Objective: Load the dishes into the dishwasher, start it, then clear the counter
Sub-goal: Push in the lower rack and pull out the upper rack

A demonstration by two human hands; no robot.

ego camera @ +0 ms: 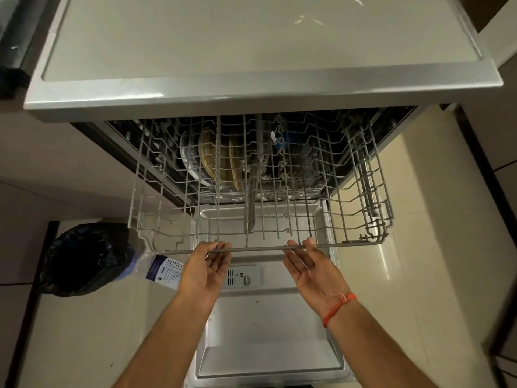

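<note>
1. At the mouth of the open grey dishwasher (260, 88), pulled out over the lowered door: grey wire upper rack (361, 191), holding nothing in its front part.
2. On the rack's front rail, left of centre: left hand (205, 268), palm up, fingers curled loosely under and round the wire, thumb on top.
3. On the same rail, right of centre: right hand (310, 268), palm up, fingertips hooked at the wire, thumb alongside; thin orange thread bracelet (337, 308) round the wrist.
4. Below and behind the upper rack, deep inside the tub: dishes standing on edge in the lower rack — clear glass lid or bowl (188, 158) at the left, tan ribbed plates (208, 158) just beside it, darker ware further right too dim to tell apart.
5. Beneath both hands: flat grey inner face of the dishwasher door (265, 337), with a white detergent compartment and round cap (246, 280) between the wrists.
6. Above the opening: bare grey top of the machine, serving as counter (251, 37), with a few small crumbs near its far right.
7. On the cream tiled floor (414, 233) at the left: bin lined with a black plastic bag (86, 259), and just beside it a white and purple labelled packet (166, 271), partly hidden by the left forearm.
</note>
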